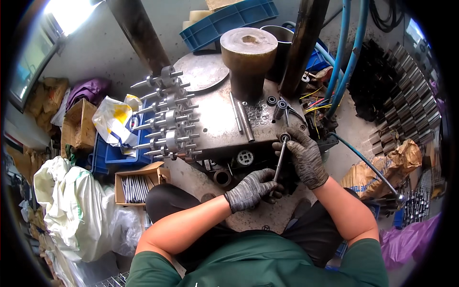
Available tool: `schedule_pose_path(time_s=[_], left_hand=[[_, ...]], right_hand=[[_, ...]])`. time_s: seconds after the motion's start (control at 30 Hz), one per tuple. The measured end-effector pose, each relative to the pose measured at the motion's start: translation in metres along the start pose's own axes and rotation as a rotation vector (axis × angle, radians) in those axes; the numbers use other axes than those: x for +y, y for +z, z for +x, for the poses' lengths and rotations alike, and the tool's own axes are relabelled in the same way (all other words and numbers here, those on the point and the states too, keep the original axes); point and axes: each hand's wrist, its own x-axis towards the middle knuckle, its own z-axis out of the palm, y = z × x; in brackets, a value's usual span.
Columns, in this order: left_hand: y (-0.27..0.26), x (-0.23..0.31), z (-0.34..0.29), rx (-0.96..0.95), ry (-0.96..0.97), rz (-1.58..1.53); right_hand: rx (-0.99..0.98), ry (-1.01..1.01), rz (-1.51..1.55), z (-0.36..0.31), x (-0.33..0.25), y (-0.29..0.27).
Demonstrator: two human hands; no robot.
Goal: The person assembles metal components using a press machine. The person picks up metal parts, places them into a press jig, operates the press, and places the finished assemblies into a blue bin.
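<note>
In grey gloves, both my hands are closed over the front edge of the metal press table [215,117]. A slim metal shaft [279,165] stands tilted between them. My left hand [253,190] grips the shaft's lower part. At its upper end sits a small ring-shaped bearing [285,137], and the fingers of my right hand [306,155] pinch it there. Whether the bearing is fully round the shaft cannot be made out. Just beyond my right hand, a dark tool with a round head [282,106] lies beside a black bearing [271,100] and several small rings [258,114].
A thick steel cylinder [248,57] stands at the table's back, between dark columns. Shafts with round grey rotors [169,117] line the left edge. Lower left is a cardboard box of metal rods [135,189]. Blue hoses [344,52] hang at right, above a brown paper sack [382,174].
</note>
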Motion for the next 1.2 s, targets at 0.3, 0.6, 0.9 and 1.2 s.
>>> schedule_pose_path(time_s=[0.3, 0.6, 0.9, 1.2], left_hand=[[-0.004, -0.001, -0.003, 0.043, 0.038, 0.012], [0.001, 0.005, -0.005, 0.187, 0.166, 0.347], [0.003, 0.003, -0.015, 0.245, 0.199, 0.335], [-0.014, -0.004, -0.013, 0.297, 0.365, 0.35]], right_hand=[[0.078, 0.234, 0.181, 0.001, -0.011, 0.011], [-0.104, 0.14, 0.058, -0.001, 0.007, 0.004], [-0.11, 0.024, -0.247, -0.008, 0.004, 0.026], [-0.258, 0.149, 0.022, -0.012, 0.029, 0.035]])
